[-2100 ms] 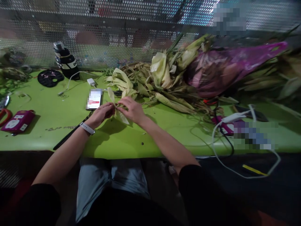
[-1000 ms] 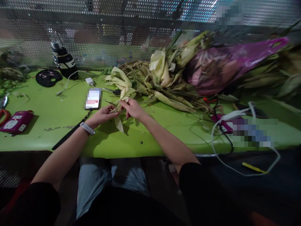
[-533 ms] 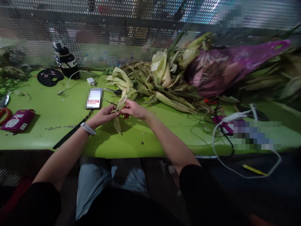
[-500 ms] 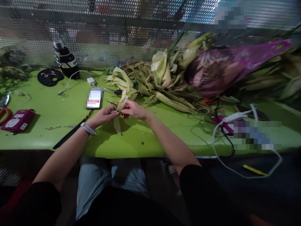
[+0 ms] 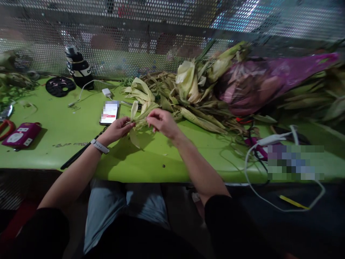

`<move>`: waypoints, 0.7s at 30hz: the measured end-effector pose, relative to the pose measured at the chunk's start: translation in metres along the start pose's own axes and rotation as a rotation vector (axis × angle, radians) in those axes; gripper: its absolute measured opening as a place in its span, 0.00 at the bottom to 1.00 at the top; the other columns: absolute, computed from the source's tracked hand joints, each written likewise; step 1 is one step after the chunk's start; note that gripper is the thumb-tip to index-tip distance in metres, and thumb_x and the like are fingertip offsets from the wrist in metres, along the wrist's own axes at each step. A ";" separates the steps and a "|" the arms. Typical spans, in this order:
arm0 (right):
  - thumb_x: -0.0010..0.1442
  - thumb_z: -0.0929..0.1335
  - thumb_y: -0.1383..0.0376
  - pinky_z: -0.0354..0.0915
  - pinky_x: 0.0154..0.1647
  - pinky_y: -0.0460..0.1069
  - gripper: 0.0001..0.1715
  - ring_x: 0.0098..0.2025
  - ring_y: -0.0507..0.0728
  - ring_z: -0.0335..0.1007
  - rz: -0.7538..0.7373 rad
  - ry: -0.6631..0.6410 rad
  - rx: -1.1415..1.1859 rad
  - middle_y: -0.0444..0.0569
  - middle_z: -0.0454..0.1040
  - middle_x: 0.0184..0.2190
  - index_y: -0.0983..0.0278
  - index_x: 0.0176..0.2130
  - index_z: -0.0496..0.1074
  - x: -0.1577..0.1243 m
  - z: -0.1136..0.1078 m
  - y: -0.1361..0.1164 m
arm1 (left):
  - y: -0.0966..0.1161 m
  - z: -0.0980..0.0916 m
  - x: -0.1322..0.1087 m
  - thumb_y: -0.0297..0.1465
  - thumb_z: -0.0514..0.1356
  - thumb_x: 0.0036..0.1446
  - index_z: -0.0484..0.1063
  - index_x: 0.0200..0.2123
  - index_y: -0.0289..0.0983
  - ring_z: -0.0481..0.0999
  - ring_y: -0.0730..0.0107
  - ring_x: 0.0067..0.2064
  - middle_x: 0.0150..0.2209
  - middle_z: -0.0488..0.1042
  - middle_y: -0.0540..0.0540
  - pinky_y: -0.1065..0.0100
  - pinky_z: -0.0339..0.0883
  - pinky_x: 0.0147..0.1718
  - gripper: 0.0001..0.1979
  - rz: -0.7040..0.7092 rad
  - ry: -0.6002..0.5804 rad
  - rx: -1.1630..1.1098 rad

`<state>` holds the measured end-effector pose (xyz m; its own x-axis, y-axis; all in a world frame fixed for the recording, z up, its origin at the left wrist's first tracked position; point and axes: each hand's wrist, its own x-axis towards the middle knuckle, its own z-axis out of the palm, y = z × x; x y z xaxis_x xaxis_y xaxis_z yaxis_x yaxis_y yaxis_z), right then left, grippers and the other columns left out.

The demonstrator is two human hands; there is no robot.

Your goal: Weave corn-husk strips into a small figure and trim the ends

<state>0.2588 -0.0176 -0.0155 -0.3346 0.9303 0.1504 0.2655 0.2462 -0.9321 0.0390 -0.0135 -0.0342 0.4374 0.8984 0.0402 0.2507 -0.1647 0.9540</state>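
My left hand, with a white band on the wrist, pinches the lower end of a small bundle of pale green corn husks above the table. One husk strip hangs down below the fingers. Just to the right of the bundle is my right hand, its fingers curled together in a pinch. Anything between those fingertips is too small to make out. Behind both hands spreads a heap of dry and green corn husks.
On the green table lie a phone with a black strap, a charger, a purple box and scissors. A dark bottle stands behind. At right are a pink plastic bag and a white cable.
My right hand has moved right, away from my left hand, and the two are now apart. The left hand keeps hold of the corn husks, whose upper strips have spread out.
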 end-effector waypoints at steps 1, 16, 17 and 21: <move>0.60 0.68 0.57 0.65 0.25 0.47 0.13 0.26 0.50 0.65 0.046 -0.114 -0.056 0.47 0.72 0.28 0.65 0.35 0.72 0.000 0.006 0.001 | -0.001 0.000 0.000 0.41 0.61 0.59 0.67 0.35 0.35 0.61 0.79 0.20 0.20 0.63 0.55 0.75 0.56 0.20 0.14 0.016 -0.006 -0.026; 0.56 0.71 0.52 0.58 0.30 0.46 0.20 0.27 0.48 0.60 -0.013 -0.493 0.082 0.41 0.66 0.24 0.67 0.28 0.71 0.010 0.027 0.024 | -0.006 0.006 0.000 0.39 0.59 0.61 0.66 0.36 0.35 0.63 0.79 0.22 0.23 0.65 0.52 0.73 0.57 0.21 0.12 0.084 -0.035 0.022; 0.56 0.71 0.52 0.58 0.30 0.46 0.20 0.27 0.48 0.59 -0.006 -0.511 0.085 0.41 0.66 0.23 0.67 0.27 0.71 0.010 0.027 0.023 | -0.006 0.006 -0.001 0.39 0.59 0.61 0.66 0.36 0.35 0.63 0.79 0.21 0.22 0.65 0.53 0.73 0.56 0.21 0.11 0.080 -0.039 0.029; 0.57 0.70 0.51 0.57 0.30 0.46 0.22 0.27 0.48 0.57 0.007 -0.554 0.062 0.40 0.63 0.22 0.66 0.25 0.68 0.009 0.026 0.019 | -0.007 0.006 -0.001 0.38 0.58 0.62 0.64 0.35 0.36 0.61 0.79 0.20 0.21 0.64 0.53 0.73 0.54 0.19 0.11 0.074 -0.051 0.056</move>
<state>0.2375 -0.0119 -0.0407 -0.7631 0.6453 -0.0361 0.2212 0.2083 -0.9527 0.0417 -0.0153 -0.0428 0.4992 0.8614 0.0938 0.2629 -0.2538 0.9309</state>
